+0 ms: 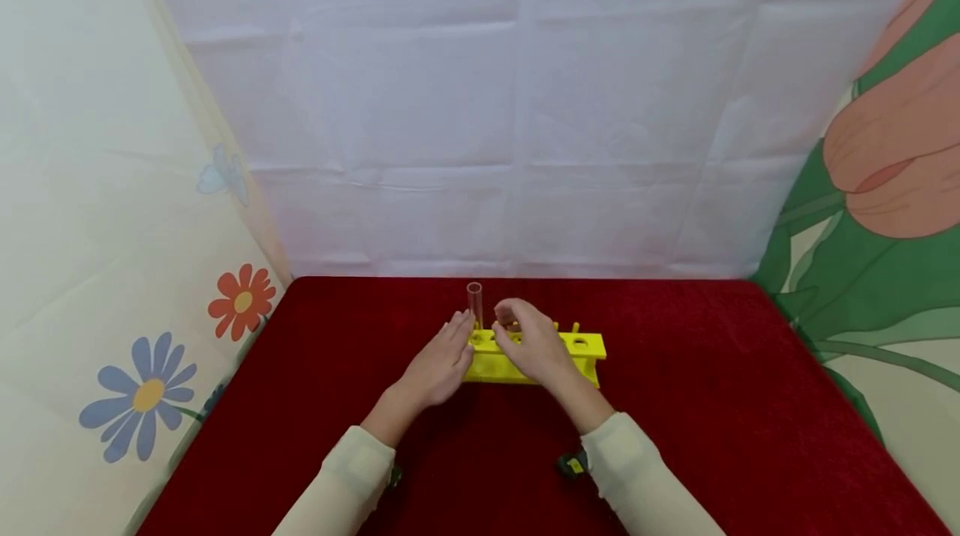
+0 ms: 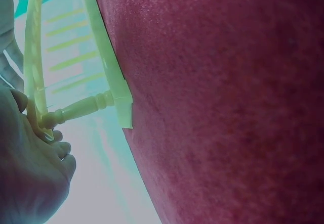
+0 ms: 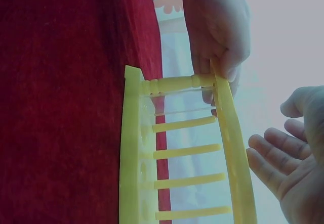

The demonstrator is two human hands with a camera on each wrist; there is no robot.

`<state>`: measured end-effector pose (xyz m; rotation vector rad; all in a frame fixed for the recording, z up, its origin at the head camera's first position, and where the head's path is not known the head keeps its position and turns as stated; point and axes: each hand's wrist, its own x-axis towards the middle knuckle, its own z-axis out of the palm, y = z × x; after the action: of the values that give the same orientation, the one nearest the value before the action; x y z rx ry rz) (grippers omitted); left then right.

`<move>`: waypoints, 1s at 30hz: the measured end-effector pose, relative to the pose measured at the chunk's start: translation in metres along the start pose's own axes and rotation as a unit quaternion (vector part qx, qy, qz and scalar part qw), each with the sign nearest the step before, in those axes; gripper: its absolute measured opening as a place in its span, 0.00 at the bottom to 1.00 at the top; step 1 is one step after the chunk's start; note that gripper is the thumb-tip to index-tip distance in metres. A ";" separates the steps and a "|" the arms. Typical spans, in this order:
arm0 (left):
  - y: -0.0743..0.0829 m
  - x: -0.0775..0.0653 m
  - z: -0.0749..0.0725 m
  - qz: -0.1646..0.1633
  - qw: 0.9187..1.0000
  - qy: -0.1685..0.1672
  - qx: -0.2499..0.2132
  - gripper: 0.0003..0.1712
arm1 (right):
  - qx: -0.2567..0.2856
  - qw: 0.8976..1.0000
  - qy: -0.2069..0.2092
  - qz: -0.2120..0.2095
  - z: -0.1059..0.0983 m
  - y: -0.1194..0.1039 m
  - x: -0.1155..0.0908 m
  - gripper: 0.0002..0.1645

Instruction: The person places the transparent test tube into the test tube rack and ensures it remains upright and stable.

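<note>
A yellow test tube rack (image 1: 498, 369) stands on the red cloth, with holes along its top plate and pegs between its two plates. One clear test tube (image 1: 475, 301) is upright in the hole at the rack's left end and rises well above the top plate. My left hand (image 1: 437, 361) grips that end of the rack's top plate, thumb on the near side and fingers curled behind, as the right wrist view shows. Over the middle of the rack is my right hand (image 1: 534, 344), its fingers (image 3: 276, 155) loosely bent and holding nothing, close beside the top plate.
Red velvety cloth (image 1: 337, 353) covers the table. A pale, creased sheet (image 1: 420, 119) hangs behind it, and panels with printed flowers (image 1: 148, 396) stand on both sides. Dark wrist-worn devices (image 1: 572, 465) show beside the sleeve cuffs.
</note>
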<state>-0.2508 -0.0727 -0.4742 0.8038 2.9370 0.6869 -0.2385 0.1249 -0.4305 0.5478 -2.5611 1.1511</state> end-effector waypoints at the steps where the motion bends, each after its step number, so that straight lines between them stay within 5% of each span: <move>1: 0.000 0.000 0.000 -0.002 1.000 -0.001 0.001 0.34 | -0.002 1.000 0.001 0.001 -0.001 0.001 0.000 0.15; 30: 0.005 0.002 0.001 0.000 1.000 0.001 -0.006 0.34 | -0.058 0.998 0.003 0.002 -0.030 0.017 -0.013 0.22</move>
<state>-0.2495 -0.0673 -0.4731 0.8031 2.9314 0.7048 -0.2318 0.1609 -0.4273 0.5112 -2.6057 0.9958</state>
